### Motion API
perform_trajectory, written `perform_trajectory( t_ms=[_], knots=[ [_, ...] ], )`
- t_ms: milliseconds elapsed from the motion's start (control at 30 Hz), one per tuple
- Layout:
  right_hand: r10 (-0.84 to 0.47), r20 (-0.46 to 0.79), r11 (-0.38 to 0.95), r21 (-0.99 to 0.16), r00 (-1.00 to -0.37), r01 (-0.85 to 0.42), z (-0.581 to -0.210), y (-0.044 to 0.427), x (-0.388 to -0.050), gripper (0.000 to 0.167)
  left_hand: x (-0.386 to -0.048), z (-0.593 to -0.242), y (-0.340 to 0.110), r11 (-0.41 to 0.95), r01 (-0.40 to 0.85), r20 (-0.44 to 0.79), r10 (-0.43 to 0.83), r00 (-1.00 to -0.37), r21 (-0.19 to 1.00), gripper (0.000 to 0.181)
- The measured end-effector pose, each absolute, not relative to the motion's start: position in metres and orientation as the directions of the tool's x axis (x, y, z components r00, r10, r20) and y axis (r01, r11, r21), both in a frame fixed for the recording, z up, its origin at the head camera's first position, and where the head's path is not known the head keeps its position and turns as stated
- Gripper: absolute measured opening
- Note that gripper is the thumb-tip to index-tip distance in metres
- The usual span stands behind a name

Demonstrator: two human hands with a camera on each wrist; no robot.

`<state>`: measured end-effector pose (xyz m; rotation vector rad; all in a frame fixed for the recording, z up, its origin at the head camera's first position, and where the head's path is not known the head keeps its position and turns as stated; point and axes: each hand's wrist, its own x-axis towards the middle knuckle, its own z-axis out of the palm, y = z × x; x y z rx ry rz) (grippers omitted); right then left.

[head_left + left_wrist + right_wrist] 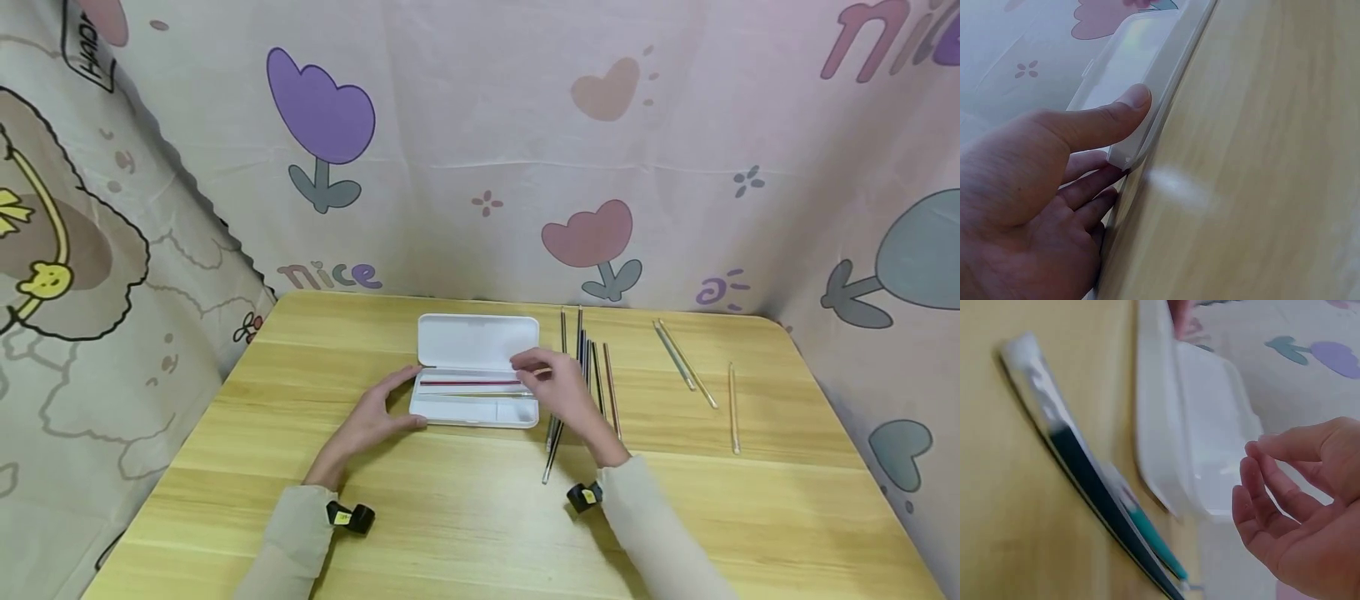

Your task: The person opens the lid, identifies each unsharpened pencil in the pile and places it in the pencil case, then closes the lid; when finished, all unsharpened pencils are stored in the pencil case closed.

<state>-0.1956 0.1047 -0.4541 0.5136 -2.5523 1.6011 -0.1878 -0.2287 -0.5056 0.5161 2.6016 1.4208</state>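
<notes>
A white pencil case (457, 410) lies with its lid (477, 340) raised toward the back. Inside it are a red pencil (468, 382) and a pale gold pencil (480, 394), side by side. My left hand (375, 414) holds the case's left end, thumb at the front wall and fingers around the side, as the left wrist view also shows. Over the right end of the case is my right hand (562, 387). In the right wrist view its thumb and index fingertips meet, the other fingers are loosely bent, and nothing shows between them.
Right of the case lies a bunch of dark pencils (597, 375), partly behind my right hand, with a reddish-brown pencil (611, 383) beside it. Farther right are a grey-blue pencil (675, 356), a yellow pencil (688, 364) and a tan pencil (733, 408). A printed curtain (465, 125) hangs behind the table.
</notes>
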Motion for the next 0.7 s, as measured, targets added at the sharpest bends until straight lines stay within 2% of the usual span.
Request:
perform_trajectory(
  t_ms=[267,567,700],
  knots=[
    [-0.117,0.283,0.424,-0.853,-0.952,-0.306,-0.447,0.148,-0.180,0.022,-0.188,-0.505,-0.228,0.502,0.225,0.034,0.360,-0.932,0.835,0.090],
    [0.023,0.212,0.474,-0.863,-0.977,-0.176,-0.458,0.189,-0.163,0.027,-0.190,-0.507,-0.228,0.506,0.224,0.028,0.366,-0.930,0.833,0.091],
    [0.051,0.171,0.542,-0.832,-0.984,-0.117,-0.466,0.202,-0.164,0.029,-0.189,-0.506,-0.228,0.506,0.223,0.030,0.361,-0.932,0.833,0.091]
  ],
)
